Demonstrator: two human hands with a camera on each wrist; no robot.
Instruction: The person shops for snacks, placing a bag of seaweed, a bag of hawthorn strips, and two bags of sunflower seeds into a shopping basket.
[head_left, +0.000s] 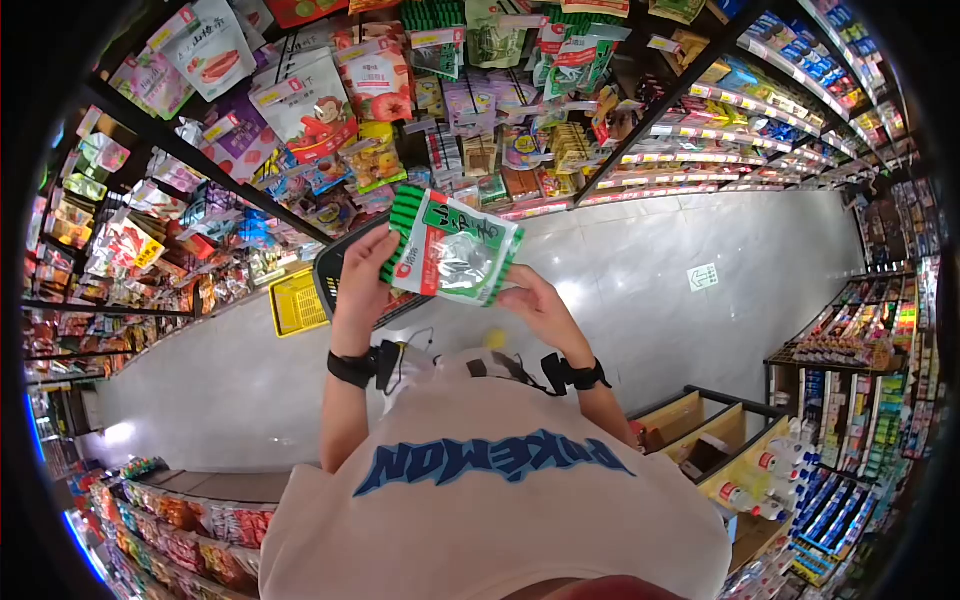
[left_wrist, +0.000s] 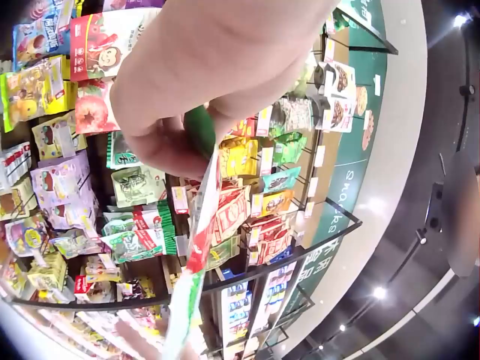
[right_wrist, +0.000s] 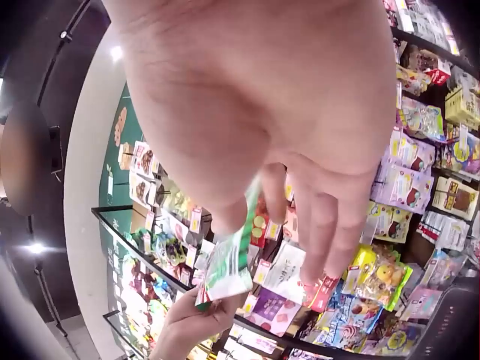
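A green-and-white snack bag with a red stripe and a clear window is held up in front of the body, its printed face toward the head camera. My left hand grips its left edge, thumb on the front. At the lower right corner, my right hand pinches the bag between thumb and fingers. From the left wrist, the bag appears nearly edge-on below the left hand. The right wrist view has the right hand large over the bag, with the left hand at its far end.
Behind the bag hangs a black shopping basket, beside a yellow basket. Racks of packaged snacks rise ahead and to the left. A wooden bin and bottles stand near the right elbow. Grey floor runs between shelves.
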